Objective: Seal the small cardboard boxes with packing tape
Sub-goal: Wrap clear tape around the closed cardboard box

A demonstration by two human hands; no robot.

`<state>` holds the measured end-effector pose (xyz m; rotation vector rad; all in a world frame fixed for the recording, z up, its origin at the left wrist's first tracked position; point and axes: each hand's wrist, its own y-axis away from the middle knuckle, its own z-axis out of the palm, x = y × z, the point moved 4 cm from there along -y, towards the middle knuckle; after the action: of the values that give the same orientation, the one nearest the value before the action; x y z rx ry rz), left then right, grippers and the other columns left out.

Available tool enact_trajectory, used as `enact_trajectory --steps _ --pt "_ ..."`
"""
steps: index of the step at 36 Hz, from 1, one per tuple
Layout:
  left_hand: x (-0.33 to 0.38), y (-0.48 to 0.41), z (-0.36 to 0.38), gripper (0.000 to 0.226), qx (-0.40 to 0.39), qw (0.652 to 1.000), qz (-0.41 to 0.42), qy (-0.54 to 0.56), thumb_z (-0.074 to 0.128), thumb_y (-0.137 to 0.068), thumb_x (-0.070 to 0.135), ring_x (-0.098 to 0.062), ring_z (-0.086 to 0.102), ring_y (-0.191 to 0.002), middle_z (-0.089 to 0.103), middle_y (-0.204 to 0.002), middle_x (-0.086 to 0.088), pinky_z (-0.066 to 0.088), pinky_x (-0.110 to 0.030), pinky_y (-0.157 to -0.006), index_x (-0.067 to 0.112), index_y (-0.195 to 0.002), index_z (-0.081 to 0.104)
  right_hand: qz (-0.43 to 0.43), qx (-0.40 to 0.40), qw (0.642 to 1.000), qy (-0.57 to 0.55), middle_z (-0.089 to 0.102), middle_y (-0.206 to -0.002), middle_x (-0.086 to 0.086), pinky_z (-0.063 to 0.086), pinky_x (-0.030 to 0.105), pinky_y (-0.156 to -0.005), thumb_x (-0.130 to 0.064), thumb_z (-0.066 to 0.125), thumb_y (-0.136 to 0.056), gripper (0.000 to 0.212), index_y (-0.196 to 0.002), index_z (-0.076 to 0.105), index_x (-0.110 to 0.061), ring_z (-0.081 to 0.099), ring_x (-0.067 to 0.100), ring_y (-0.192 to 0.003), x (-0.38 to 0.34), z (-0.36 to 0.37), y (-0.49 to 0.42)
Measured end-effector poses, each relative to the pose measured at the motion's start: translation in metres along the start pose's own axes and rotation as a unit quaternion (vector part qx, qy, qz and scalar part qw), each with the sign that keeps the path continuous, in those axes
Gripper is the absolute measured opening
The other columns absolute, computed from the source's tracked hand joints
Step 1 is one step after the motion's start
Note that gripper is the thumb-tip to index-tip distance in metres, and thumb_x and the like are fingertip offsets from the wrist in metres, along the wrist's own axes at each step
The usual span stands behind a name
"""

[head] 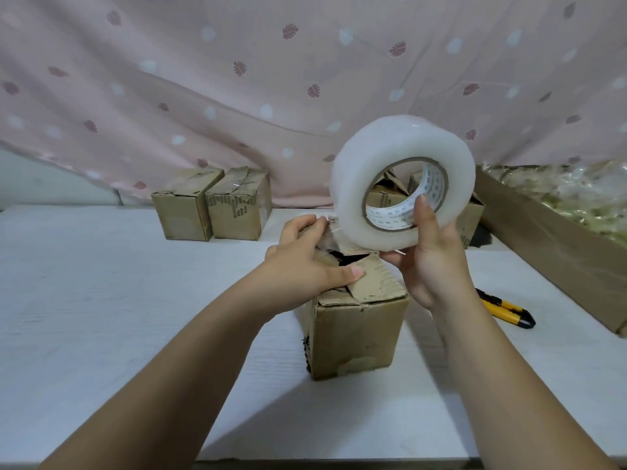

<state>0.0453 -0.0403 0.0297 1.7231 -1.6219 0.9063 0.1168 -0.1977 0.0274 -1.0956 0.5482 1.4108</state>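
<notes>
Reaching in from the surface's (pixel 135 300) near edge, the left grip (pixel 305 262) pinches the tape end (pixel 329 225) at the far side of the small box (pixel 356 334) near the middle. Its thumb presses a flap (pixel 373 276) down, probably to anchor the strip. The right grip (pixel 431 262) is curled round the tape roll (pixel 373 147) just above. The flaps gape and the contents are hidden. Two taped boxes (pixel 210 205) stand at the far edge.
</notes>
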Motion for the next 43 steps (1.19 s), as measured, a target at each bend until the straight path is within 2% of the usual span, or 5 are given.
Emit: enact_trajectory --steps 15,22,26,31,43 --pt "0.010 0.003 0.002 0.092 0.015 1.000 -0.002 0.009 0.071 -0.081 0.045 0.003 0.027 -0.119 0.010 -0.150 0.024 0.024 -0.016 -0.096 0.026 -0.153 0.017 0.143 0.015 0.961 -0.235 0.066 -0.120 0.020 0.059 0.037 -0.063 -0.038 0.056 -0.082 0.065 -0.139 0.043 -0.009 0.071 0.030 -0.096 0.018 -0.015 0.002" --pt "0.004 0.004 0.002 0.087 0.031 0.999 0.000 0.032 0.065 -0.082 0.051 -0.004 0.017 -0.140 0.011 -0.147 0.028 0.020 -0.026 -0.112 0.035 -0.152 0.016 0.133 0.023 0.972 -0.191 0.066 -0.117 0.021 0.061 0.039 -0.068 -0.015 0.067 -0.076 0.058 -0.132 0.051 -0.008 0.072 0.028 -0.089 0.024 -0.015 0.005" --pt "0.012 0.003 0.003 0.082 0.025 0.999 0.010 0.032 0.058 -0.086 0.053 -0.001 0.023 -0.132 0.014 -0.145 0.024 0.021 -0.021 -0.101 0.041 -0.152 0.011 0.130 0.034 0.974 -0.182 0.065 -0.121 0.023 0.054 0.049 -0.092 -0.015 0.070 -0.075 0.057 -0.129 0.054 -0.008 0.066 0.034 -0.107 0.025 -0.015 0.006" --pt "0.033 -0.008 -0.002 0.079 0.069 0.997 0.000 -0.033 0.062 -0.082 0.058 -0.007 0.033 -0.111 0.019 -0.147 0.002 0.028 -0.022 -0.093 0.037 -0.149 0.027 0.132 0.040 0.978 -0.159 0.074 -0.092 0.015 0.060 0.034 -0.061 -0.008 0.060 -0.091 0.023 -0.112 0.059 -0.015 0.073 0.025 -0.076 0.020 -0.016 0.008" --pt "0.017 -0.019 -0.001 0.075 0.054 0.988 0.006 -0.142 0.058 -0.077 0.069 -0.022 0.029 -0.137 0.033 -0.146 0.007 0.032 -0.040 -0.110 0.036 -0.141 0.039 0.108 0.041 0.993 -0.024 0.073 -0.100 0.015 0.061 0.034 -0.066 -0.014 0.061 -0.093 0.026 -0.118 0.058 -0.010 0.073 0.028 -0.084 0.018 -0.018 0.005"
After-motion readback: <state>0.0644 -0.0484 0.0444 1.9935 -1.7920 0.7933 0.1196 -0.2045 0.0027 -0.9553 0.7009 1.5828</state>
